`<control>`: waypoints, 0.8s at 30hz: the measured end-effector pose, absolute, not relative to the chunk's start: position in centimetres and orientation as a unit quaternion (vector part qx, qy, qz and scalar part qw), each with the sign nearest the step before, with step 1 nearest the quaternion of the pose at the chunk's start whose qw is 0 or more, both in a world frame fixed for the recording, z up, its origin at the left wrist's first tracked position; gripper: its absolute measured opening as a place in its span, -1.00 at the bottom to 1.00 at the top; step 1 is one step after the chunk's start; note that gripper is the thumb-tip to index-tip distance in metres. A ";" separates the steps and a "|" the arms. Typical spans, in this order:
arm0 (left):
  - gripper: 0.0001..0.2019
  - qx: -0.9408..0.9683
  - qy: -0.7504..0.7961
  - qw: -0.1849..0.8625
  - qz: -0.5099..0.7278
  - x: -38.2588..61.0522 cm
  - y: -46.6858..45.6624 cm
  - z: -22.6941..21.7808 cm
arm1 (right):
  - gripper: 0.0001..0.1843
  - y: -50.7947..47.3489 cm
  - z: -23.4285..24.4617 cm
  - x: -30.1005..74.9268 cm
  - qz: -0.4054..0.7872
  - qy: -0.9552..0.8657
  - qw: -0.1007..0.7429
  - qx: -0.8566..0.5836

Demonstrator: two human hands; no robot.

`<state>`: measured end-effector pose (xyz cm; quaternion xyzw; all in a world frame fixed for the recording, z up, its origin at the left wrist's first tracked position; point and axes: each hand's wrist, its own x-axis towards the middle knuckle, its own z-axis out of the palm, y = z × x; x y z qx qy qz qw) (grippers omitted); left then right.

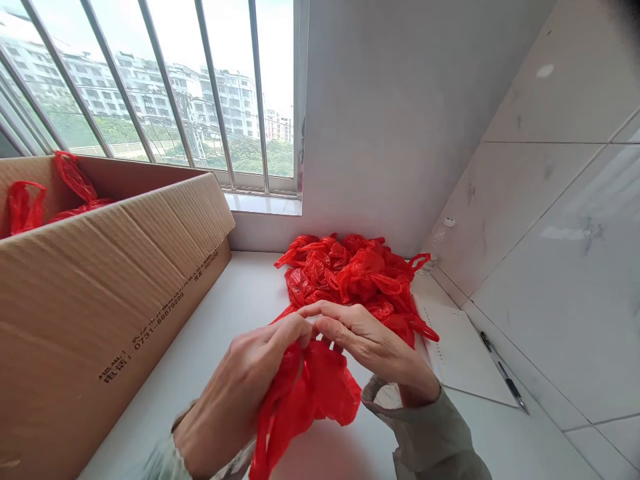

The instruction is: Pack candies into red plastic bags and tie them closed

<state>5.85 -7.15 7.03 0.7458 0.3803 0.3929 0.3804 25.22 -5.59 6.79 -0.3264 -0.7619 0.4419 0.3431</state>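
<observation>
A red plastic bag [313, 393] hangs from my two hands above the white table, its lower part spreading loosely below them. My left hand [260, 370] is closed on the upper part of the bag, the thumb and forefinger pinched together. Meeting it at the fingertips, my right hand [363, 337] bends over the bag's top edge. Its fingers are partly hidden behind the bag, so I cannot see how firmly they grip it. Just beyond my hands lies a heap of crumpled red plastic bags [350, 270] against the wall.
An open cardboard box [125, 267] with red bags [75, 180] inside stands at the left. To the right lie a notebook [470, 353] and pens [513, 387]; a clear bottle [440, 240] stands in the corner. Behind the box is a barred window [200, 100].
</observation>
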 end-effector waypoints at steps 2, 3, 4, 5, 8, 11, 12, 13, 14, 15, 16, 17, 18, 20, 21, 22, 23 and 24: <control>-0.82 0.786 0.387 0.256 0.408 5.8 -7.1 6.3 | -0.68 -5.4 6.4 25.2 0.461 -0.755 0.341 -0.317; -0.77 0.807 0.382 0.183 0.411 5.8 -7.0 5.9 | -0.69 -5.3 6.2 25.1 0.474 -0.756 0.335 -0.304; -0.75 0.824 0.373 0.114 0.411 5.9 -7.0 5.4 | -0.68 -5.2 6.1 25.1 0.485 -0.756 0.330 -0.291; -0.75 0.836 0.361 0.060 0.409 5.9 -6.9 5.1 | -0.65 -5.1 5.9 24.9 0.492 -0.755 0.329 -0.284; -0.78 0.844 0.361 0.025 0.397 5.8 -6.9 5.1 | -0.61 -4.9 5.8 24.3 0.461 -0.740 0.375 -0.315; -0.80 0.847 0.384 0.086 0.359 5.3 -6.9 6.2 | -0.68 -5.2 5.9 23.8 0.355 -0.747 0.431 -0.362; -0.80 0.852 0.382 0.115 0.339 5.0 -6.8 6.6 | -0.70 -5.3 6.0 23.7 0.312 -0.755 0.442 -0.372; -0.80 0.860 0.374 0.142 0.317 4.7 -6.7 7.0 | -0.71 -5.4 6.0 23.6 0.269 -0.761 0.451 -0.382; -0.81 0.869 0.363 0.166 0.293 4.3 -6.6 7.2 | -0.72 -5.5 6.0 23.6 0.228 -0.764 0.458 -0.392; -0.81 0.876 0.351 0.187 0.273 4.1 -6.4 7.4 | -0.72 -5.5 6.0 23.6 0.195 -0.764 0.465 -0.403; -0.81 0.881 0.340 0.203 0.258 3.9 -6.2 7.6 | -0.73 -5.5 5.9 23.6 0.172 -0.761 0.469 -0.413; -0.81 0.884 0.333 0.214 0.251 3.7 -6.0 7.6 | -0.74 -5.4 5.9 23.6 0.156 -0.759 0.471 -0.421; -0.80 0.882 0.333 0.218 0.251 3.6 -5.8 7.6 | -0.75 -5.3 5.8 23.7 0.146 -0.758 0.470 -0.428; -0.80 0.874 0.347 0.216 0.263 3.4 -5.5 7.6 | -0.77 -4.9 5.6 23.9 0.136 -0.759 0.457 -0.443; -0.80 0.873 0.352 0.210 0.263 3.3 -5.5 7.5 | -0.78 -4.7 5.5 24.2 0.132 -0.760 0.445 -0.455; -0.81 0.874 0.359 0.205 0.255 3.1 -5.4 7.4 | -0.78 -4.4 5.5 24.5 0.127 -0.760 0.428 -0.472; -0.82 0.874 0.371 0.200 0.242 2.8 -5.4 7.3 | -0.78 -4.1 5.4 25.0 0.121 -0.759 0.409 -0.492; -0.83 0.874 0.383 0.198 0.223 2.4 -5.3 7.0 | -0.79 -3.7 5.2 25.5 0.115 -0.756 0.389 -0.514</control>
